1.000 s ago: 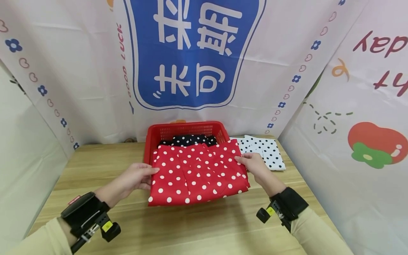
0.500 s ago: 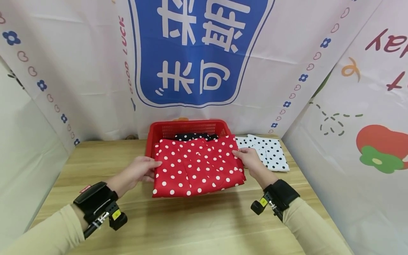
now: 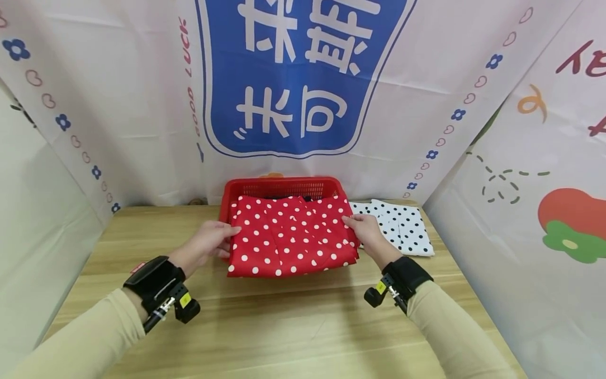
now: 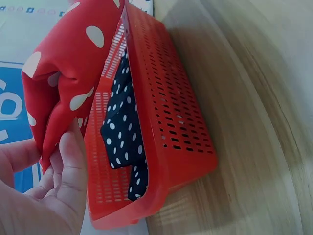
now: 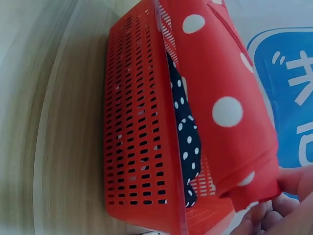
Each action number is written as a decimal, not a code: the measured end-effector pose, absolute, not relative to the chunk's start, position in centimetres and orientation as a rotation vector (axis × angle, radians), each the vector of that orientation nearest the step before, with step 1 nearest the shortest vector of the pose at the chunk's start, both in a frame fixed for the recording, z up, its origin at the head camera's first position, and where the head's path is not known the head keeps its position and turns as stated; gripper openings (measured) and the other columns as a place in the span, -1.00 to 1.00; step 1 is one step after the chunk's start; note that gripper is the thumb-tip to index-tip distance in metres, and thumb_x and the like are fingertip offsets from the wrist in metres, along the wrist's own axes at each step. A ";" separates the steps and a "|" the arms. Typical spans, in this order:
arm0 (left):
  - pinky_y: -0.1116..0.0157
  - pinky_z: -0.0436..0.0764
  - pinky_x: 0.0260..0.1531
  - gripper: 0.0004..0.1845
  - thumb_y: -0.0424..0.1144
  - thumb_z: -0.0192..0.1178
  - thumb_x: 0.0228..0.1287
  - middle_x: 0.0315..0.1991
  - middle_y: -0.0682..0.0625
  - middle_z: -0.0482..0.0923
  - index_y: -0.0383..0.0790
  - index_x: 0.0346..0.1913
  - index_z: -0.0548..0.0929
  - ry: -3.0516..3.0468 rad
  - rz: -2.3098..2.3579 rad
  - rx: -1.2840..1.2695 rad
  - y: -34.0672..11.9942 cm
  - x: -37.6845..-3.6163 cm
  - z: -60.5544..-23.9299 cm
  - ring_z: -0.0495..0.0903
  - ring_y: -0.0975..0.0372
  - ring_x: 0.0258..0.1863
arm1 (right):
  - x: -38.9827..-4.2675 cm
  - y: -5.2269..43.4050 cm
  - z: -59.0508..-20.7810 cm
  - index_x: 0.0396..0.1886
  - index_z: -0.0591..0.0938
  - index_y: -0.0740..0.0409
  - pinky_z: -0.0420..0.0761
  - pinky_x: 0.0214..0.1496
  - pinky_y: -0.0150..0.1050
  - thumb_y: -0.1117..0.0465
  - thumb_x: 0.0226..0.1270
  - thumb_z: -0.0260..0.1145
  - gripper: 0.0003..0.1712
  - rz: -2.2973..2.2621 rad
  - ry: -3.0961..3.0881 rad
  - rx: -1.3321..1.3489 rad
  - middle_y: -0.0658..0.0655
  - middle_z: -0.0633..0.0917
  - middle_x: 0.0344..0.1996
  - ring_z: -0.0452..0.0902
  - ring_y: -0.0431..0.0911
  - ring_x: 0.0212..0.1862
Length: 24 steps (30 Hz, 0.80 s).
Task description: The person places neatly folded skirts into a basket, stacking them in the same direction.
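Note:
A folded red cloth with white polka dots [image 3: 293, 237] is stretched flat between both hands above a red perforated plastic basket [image 3: 228, 202]. My left hand [image 3: 211, 239] pinches its left edge between thumb and fingers. On the opposite edge, my right hand [image 3: 366, 231] pinches the cloth the same way. Both wrist views show the cloth's folded side over the basket's opening. Inside the basket lies a black cloth with white dots [image 4: 122, 127], mostly covered by the red one in the head view.
A folded white cloth with black dots [image 3: 402, 229] lies on the wooden table [image 3: 284, 326] just right of the basket. Behind the basket hangs a printed white and blue sheet [image 3: 284, 79]; another printed sheet [image 3: 511, 210] closes off the right side.
Both hands have moved the red cloth forward, farther over the basket. It now hides nearly all of the black cloth in the head view.

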<state>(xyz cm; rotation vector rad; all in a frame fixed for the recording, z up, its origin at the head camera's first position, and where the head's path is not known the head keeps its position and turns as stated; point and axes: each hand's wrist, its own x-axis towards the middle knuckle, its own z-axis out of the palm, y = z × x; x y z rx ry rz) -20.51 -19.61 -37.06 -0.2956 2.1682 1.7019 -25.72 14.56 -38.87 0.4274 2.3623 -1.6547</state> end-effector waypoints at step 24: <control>0.40 0.63 -0.39 -0.52 -0.19 0.01 0.49 -0.07 -0.22 0.50 -0.51 0.26 0.31 2.189 1.699 -0.399 -18.5 -24.0 -38.4 0.52 0.22 -0.37 | -29.5 13.3 -39.5 0.30 0.44 0.20 0.60 0.09 -0.09 0.07 0.45 0.20 -0.48 -1.691 2.289 0.580 0.23 0.56 0.08 0.53 0.06 0.08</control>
